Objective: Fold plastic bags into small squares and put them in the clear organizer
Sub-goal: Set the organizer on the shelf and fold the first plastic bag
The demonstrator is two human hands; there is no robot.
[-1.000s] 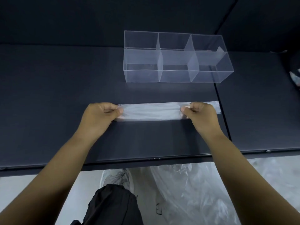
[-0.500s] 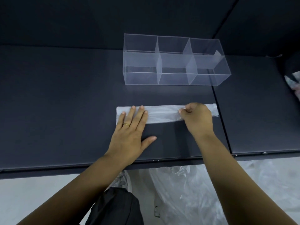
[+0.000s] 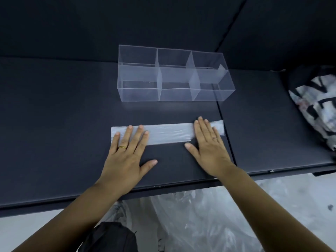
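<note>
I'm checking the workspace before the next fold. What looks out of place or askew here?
Nothing stands out: the folded bag strip lies flat under both hands, and the clear organizer sits upright and empty.

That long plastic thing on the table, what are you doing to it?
A person is folding a thin, whitish plastic bag, already flattened into a long narrow strip on the dark table. Both hands are open and pressing it flat: the left hand on its left end, the right hand near its right end. Behind it stands the clear plastic organizer, divided into compartments; nothing shows in them yet. The strip has not been folded into a small square.
</note>
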